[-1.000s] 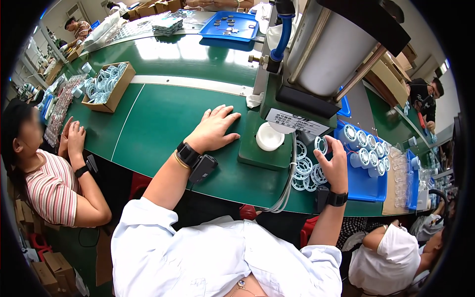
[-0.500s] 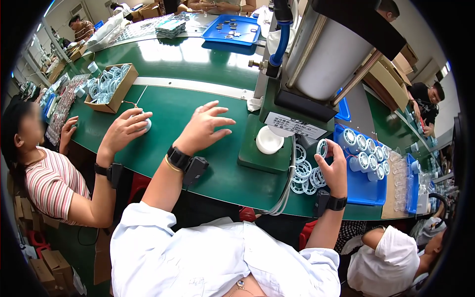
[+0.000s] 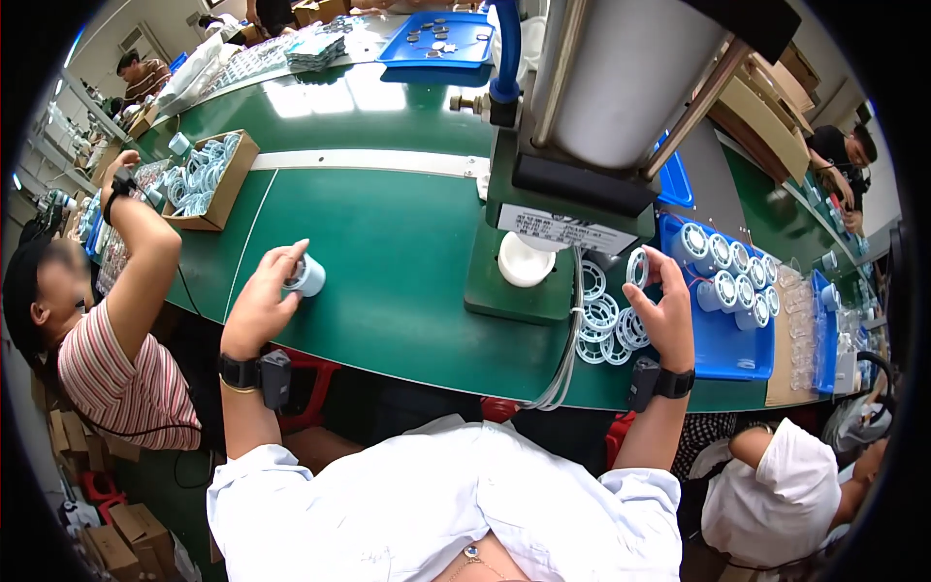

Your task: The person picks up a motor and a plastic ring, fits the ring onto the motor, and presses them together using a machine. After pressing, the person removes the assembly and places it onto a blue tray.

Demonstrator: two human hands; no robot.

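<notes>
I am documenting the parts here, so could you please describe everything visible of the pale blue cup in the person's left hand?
The pale blue cup is a short, smooth-looking cylinder, apparently plastic. It appears tilted in the left hand, whose fingers hide part of one end, where something dark shows. It is over the green tabletop, left of the press; whether it touches the tabletop is unclear.

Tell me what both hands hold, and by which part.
Left hand: a cup, by the end facing the palm. Right hand: a ring, by its rim.
</notes>
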